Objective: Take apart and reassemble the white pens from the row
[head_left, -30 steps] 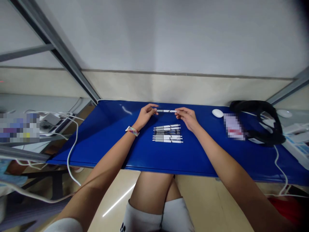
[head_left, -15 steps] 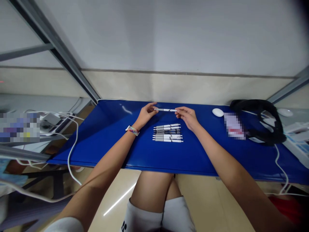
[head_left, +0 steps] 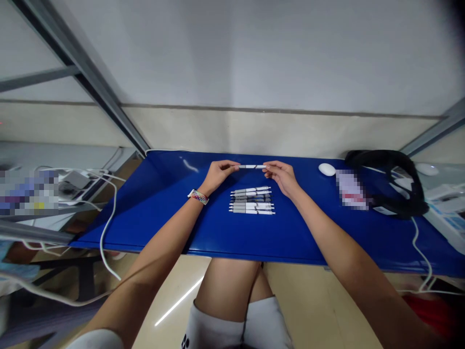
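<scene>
Left hand (head_left: 218,175): I'm pinching one end of a pen (head_left: 252,166)
Right hand (head_left: 283,178): pinching its other end
Pen row (head_left: 252,208): on the blue table (head_left: 232,237), closer to me

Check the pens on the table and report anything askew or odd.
The row of pens looks slightly askew: its top pens slant against the bottom pens, and its middle is darker than the rest. No spill shows.

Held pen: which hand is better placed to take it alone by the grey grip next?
Left, most likely: the left hand already has its fingertips at the grey-grip end of the pen, while the right hand holds the opposite, white end.
</scene>
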Available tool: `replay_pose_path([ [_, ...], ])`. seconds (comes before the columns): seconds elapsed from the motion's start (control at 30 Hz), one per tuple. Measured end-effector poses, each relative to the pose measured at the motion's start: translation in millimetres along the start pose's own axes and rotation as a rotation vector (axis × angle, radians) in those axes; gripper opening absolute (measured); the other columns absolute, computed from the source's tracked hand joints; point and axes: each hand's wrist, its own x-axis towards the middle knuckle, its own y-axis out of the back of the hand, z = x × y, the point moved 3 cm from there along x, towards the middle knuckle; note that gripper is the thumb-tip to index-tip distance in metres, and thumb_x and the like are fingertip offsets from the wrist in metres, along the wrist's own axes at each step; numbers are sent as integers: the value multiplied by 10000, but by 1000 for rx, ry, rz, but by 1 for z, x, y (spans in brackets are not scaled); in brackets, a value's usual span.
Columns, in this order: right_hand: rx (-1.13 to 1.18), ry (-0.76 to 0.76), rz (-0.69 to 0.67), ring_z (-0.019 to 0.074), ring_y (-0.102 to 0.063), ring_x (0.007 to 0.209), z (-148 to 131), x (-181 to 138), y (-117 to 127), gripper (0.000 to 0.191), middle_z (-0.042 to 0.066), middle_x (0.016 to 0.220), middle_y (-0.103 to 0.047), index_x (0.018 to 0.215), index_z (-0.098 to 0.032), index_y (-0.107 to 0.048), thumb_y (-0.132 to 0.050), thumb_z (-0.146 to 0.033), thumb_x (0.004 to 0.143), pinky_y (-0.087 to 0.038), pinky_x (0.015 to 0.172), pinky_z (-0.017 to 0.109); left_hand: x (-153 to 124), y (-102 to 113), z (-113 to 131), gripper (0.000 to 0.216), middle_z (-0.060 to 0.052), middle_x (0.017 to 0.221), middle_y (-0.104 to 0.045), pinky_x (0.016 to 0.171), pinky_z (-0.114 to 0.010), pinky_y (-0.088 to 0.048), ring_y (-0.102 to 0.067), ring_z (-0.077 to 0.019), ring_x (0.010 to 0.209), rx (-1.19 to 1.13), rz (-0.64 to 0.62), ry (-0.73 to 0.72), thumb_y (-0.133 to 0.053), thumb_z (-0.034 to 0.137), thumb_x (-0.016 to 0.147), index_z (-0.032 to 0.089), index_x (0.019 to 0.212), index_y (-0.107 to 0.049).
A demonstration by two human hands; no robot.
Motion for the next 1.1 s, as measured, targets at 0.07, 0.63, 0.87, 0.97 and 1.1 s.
replay_pose_path([
  [0.07,45,-22,-48,183,-664,729,-2,0,-1,367,52,852,-769,1010,-228,-823,-912,-441,725,-559,745,357,0,-1,0,325,-92,961,-832,835,-348,-540,-725,-212,872,-18,6,7,-850,446,856,189,1054,-863],
  [0.63,259,-109,-132,207,-634,774,0,1,-3,345,68,921,-733,1140,-254,-743,-743,-449,855,-583,725,383,-2,-6,6,317,-65,870,-791,754,-322,-517,-677,-175,775,-79,48,-24,-892,424,804,178,987,-811],
  [0.87,438,-195,-98,187,-598,727,0,-1,-5,268,62,852,-684,1102,-216,-738,-709,-407,917,-590,679,344,-2,-7,7,313,-53,795,-767,685,-299,-482,-637,-153,701,-83,61,-18,-921,422,768,168,908,-802],
  [0.97,583,-272,-100,158,-598,703,-4,-4,-10,235,60,867,-686,1130,-189,-727,-672,-347,965,-580,613,276,-2,-6,6,326,-52,814,-778,700,-294,-501,-654,-155,719,-97,83,-22,-926,433,761,171,911,-803],
  [1.1,728,-330,-68,106,-553,604,-7,-6,-13,146,31,768,-648,1088,-157,-709,-608,-211,997,-545,549,198,-1,-5,5,332,-52,828,-789,716,-298,-523,-673,-163,737,-91,88,-30,-926,437,757,174,930,-819],
])
